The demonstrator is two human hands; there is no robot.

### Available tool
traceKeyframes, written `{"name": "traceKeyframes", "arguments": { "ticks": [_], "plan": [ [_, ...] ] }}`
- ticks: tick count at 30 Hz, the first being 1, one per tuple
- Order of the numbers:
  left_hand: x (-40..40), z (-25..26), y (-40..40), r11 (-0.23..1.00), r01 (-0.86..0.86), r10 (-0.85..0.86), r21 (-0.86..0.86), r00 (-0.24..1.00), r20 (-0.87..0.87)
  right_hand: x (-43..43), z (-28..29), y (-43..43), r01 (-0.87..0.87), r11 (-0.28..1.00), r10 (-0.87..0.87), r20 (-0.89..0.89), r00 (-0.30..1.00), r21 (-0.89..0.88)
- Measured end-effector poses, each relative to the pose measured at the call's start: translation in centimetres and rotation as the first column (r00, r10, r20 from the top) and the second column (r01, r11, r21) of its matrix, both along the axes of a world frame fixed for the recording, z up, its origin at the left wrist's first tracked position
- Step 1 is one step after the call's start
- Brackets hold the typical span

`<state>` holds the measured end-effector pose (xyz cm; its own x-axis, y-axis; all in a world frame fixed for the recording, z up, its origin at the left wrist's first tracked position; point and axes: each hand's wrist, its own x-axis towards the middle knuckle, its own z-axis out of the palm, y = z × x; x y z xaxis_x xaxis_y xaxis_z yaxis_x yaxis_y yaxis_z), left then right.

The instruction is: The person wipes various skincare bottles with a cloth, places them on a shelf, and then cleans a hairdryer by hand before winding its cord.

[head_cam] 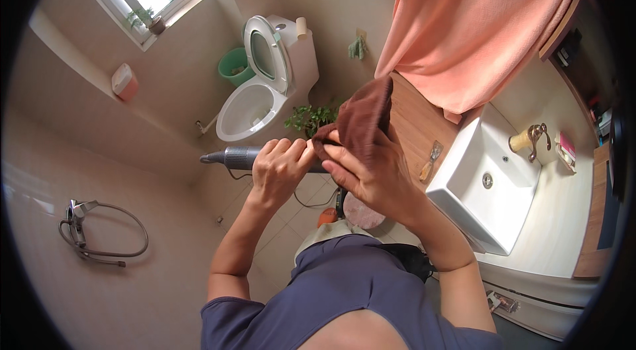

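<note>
My left hand (280,171) is closed around the grey handle of a hair dryer or styler (242,158), whose perforated end and cord point to the left. With my right hand (370,176) I hold a dark brown cloth (365,111), bunched and upright, over the tool's right end. The fingertips of both hands nearly meet there. The cloth and my fingers hide that end of the tool, so its shape cannot be seen.
Ahead stand a toilet (253,106) with its lid up, a green bin (236,67) and a leafy plant (310,116). On the right, a white sink (487,181) adjoins a wooden counter (417,116) beneath a hanging pink towel (467,27). A shower hose (144,231) hangs at left.
</note>
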<state>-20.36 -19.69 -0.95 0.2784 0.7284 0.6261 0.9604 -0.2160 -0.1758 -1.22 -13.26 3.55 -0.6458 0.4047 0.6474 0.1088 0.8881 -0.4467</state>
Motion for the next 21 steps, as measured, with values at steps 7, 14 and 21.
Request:
{"name": "traceKeyframes", "arguments": {
  "ticks": [7, 14, 21],
  "plan": [
    [1.1, -1.2, -1.4, 0.959, 0.080, 0.007, -0.271, 0.952, 0.305, -0.9, -1.1, 6.2, -0.295, 0.210, 0.073, -0.286, 0.955, -0.932],
    [1.1, 0.0, -1.2, 0.906, 0.195, 0.305, -0.375, 0.310, 0.900, -0.5, -4.4, 1.9, -0.166, 0.508, -0.077, -0.236, 0.969, -0.845],
    [2.5, -1.6, -1.0, 0.913, 0.403, 0.016, -0.057, 0.103, 0.995, -1.9, -3.6, -1.6, -0.685, -0.086, -0.118, -0.675, 0.728, -0.724]
  ]
}}
